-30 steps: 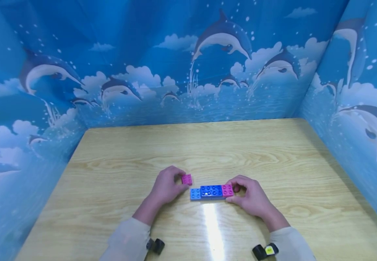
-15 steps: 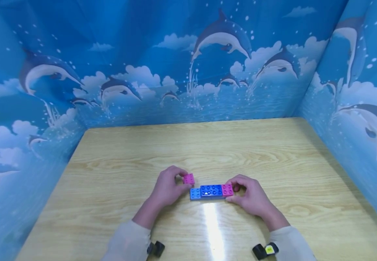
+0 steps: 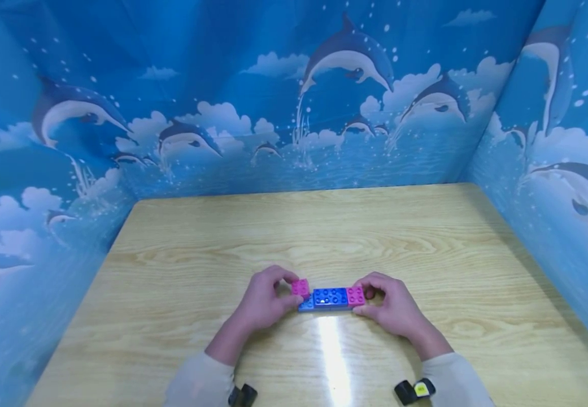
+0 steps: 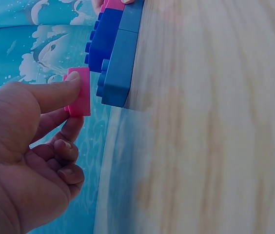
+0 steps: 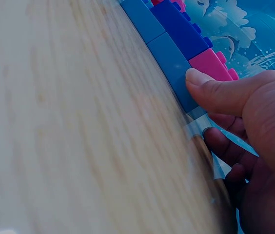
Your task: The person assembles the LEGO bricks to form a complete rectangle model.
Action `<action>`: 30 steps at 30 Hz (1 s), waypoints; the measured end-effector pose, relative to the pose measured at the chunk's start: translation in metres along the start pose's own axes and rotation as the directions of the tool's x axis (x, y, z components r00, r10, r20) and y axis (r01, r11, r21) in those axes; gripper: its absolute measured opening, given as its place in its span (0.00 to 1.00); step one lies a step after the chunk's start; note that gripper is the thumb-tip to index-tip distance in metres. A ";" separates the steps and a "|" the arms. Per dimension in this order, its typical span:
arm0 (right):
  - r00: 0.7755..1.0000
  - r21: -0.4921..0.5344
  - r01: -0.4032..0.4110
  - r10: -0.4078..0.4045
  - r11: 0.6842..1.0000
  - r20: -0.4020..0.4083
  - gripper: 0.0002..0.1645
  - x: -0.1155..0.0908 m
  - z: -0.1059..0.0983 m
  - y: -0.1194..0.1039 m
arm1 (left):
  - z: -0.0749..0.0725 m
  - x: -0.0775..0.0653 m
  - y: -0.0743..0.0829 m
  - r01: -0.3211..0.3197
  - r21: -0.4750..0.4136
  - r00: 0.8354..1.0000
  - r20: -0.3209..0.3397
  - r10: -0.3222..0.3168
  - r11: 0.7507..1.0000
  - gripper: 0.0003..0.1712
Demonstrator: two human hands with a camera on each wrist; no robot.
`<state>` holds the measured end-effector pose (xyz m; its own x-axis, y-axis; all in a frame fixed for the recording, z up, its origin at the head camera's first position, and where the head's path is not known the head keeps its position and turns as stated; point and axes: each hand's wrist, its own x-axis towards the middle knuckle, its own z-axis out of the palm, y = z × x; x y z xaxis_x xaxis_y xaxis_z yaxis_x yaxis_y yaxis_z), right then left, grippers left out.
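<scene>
Pinched between my left hand's thumb and fingers is a small pink block. It hovers just above the bare studs of a light blue block, with a gap showing between them in the left wrist view. Two light blue blocks lie end to end as the bottom row. On top of them sit a dark blue block in the middle and a second pink block at the right end. My right hand grips that right end, its thumb against the lower light blue block.
The built row lies on a wood-grain table. A blue curtain printed with dolphins stands along the back and both sides. Each forearm carries a black wrist device near the sleeve.
My left hand has moved right and slightly nearer, bringing the pink block from beyond the row's left end to over its light blue studs. The right hand keeps its grip in place.
</scene>
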<state>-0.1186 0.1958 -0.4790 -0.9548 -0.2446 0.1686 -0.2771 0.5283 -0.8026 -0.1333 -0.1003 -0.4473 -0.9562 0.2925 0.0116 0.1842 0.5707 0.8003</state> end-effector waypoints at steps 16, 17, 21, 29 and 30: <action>1.000 0.010 -0.011 0.011 1.000 0.006 0.24 0.000 0.000 0.001 | 0.005 -0.003 0.000 -0.046 -0.008 0.998 0.051 0.046 0.999 0.18; 1.000 0.013 -0.011 0.011 1.000 0.006 0.24 0.000 0.000 0.001 | 0.005 -0.003 0.000 -0.053 -0.007 0.997 0.053 0.053 0.999 0.18; 1.000 0.019 -0.009 0.009 1.000 0.005 0.24 0.000 0.000 0.001 | 0.005 -0.003 0.001 -0.090 0.004 0.995 0.050 0.090 0.996 0.18; 1.000 0.009 -0.009 0.009 1.000 0.008 0.24 0.001 -0.001 0.001 | 0.007 -0.001 0.003 -0.104 0.041 0.994 0.049 0.102 0.994 0.18; 1.000 0.009 -0.008 0.008 1.000 0.008 0.24 0.002 0.000 0.001 | 0.007 -0.001 0.003 -0.100 0.048 0.994 0.048 0.098 0.994 0.18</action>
<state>-0.1205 0.1962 -0.4790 -0.9562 -0.2471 0.1572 -0.2682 0.5228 -0.8092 -0.1302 -0.0932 -0.4491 -0.9215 0.3836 0.0606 0.2896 0.5749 0.7652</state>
